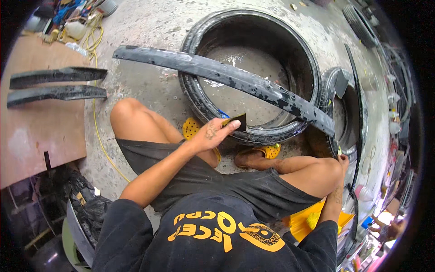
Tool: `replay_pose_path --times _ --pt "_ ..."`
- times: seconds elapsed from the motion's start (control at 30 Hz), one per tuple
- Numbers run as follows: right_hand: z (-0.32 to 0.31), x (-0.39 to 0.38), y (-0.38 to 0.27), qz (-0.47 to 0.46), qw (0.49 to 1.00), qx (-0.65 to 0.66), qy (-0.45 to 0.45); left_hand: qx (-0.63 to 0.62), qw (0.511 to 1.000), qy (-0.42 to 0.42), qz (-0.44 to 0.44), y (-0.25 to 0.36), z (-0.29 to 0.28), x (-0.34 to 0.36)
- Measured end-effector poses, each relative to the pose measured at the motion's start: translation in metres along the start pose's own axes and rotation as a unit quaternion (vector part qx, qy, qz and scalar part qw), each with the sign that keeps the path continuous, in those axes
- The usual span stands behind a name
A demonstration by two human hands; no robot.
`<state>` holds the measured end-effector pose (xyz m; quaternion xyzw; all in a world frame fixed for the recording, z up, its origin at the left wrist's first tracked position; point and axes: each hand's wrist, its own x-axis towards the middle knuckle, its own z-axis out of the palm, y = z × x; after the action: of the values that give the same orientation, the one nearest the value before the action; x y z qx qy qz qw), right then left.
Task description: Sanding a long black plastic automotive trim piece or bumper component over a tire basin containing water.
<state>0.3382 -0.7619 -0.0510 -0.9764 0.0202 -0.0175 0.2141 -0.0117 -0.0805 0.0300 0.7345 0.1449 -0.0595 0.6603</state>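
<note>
A folded piece of dark sandpaper [237, 121] with a yellowish edge is pinched between the thumb and fingers of my left hand [218, 133]. That hand is above the near rim of a large black tyre [190, 97]. Across the tyre rests a long, curved dark strip [235, 78], with grey smears and wet-looking patches. Beyond my right knee, my right hand [343, 160] is partly hidden, close to the strip's right end. Its fingers look closed around something small and pale that I cannot make out.
A second tyre [348, 131] lies at the right, beside a thin, long black strip [355, 90]. Two dark curved pieces [59, 77] lie on a brown board [45, 136] at the left. A yellow cable [96, 118] runs along the floor. Yellow material [302, 222] lies by my right arm.
</note>
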Motion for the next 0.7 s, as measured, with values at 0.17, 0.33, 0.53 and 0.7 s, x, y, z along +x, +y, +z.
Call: replay_pose_path --times 0.17,0.33,0.53,0.7 --pt "0.030 -0.005 -0.039 0.067 0.995 -0.053 -0.045 0.009 0.997 0.075 0.007 0.013 -0.054 -0.002" --pt "0.016 0.030 -0.005 0.017 0.995 -0.099 -0.024 0.017 0.995 0.093 0.009 0.012 -0.087 0.009" --pt "-0.045 0.055 -0.040 -0.116 0.990 -0.069 0.025 0.148 0.976 0.118 0.107 0.044 -0.140 0.049" --pt "-0.059 0.045 -0.272 -0.194 0.975 0.079 -0.070 -0.012 0.952 0.274 0.133 0.061 -0.216 0.104"
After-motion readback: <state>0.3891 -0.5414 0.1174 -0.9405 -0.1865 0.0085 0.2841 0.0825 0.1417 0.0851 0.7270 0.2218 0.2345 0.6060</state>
